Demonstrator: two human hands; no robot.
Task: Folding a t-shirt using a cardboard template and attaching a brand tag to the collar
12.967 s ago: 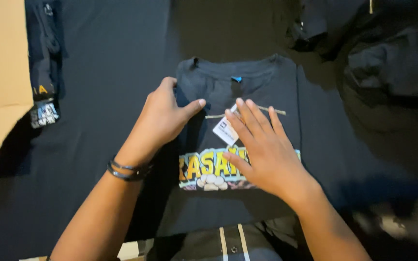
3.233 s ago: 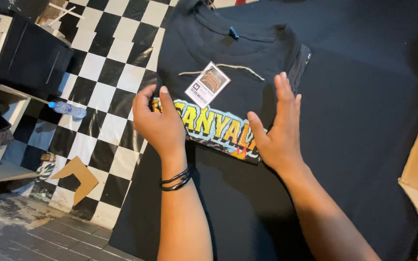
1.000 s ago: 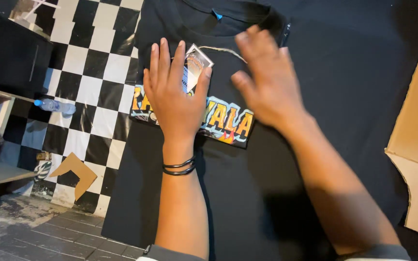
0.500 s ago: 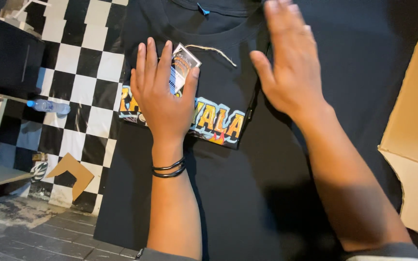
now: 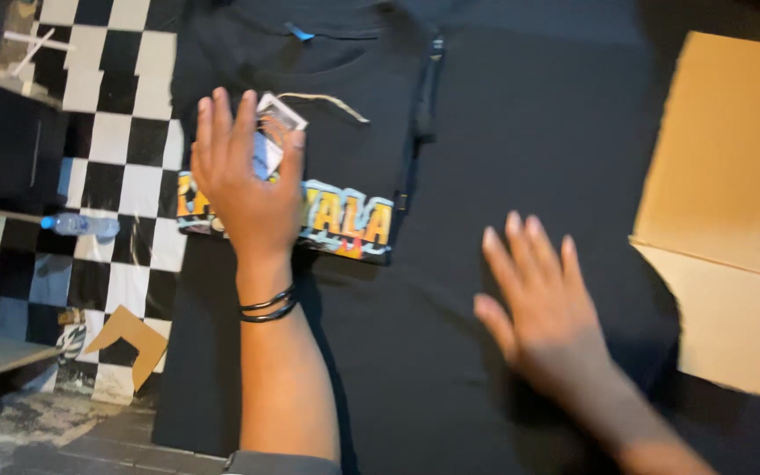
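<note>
Black cotton, folded into a neat rectangle, is lying on a dark cloth-covered surface (image 5: pixel 485 176): this is the shirt (image 5: pixel 345 132), collar away from the person and a bright yellow-and-blue print (image 5: pixel 345 220) showing along its near edge. The left hand (image 5: pixel 244 180) is pressing flat on the shirt's left half, fingers spread wide, gripping nothing; its palm is partly covering the print, and its fingertips are lying over a small card tag (image 5: pixel 273 132) hanging on a pale string (image 5: pixel 327 101). A pair of dark bands (image 5: pixel 267 306) is circling that wrist. The right hand (image 5: pixel 543 303) is hovering open and empty over bare cloth, well apart from the shirt; it is blurred, so whether it is touching the cloth cannot be told.

The shirt is looking soft, light and limp. It will likely sag and lose its folds if lifted by one corner, so the better hold is probably both hands slid under the two side edges, palms flat. The tag is loose and may flop or snag.

To the right a sheet of brown cardboard (image 5: pixel 732 176) is lying on the cloth. To the left a checkered floor (image 5: pixel 125 132) is showing, with a plastic bottle (image 5: pixel 79 225) lying on it.
</note>
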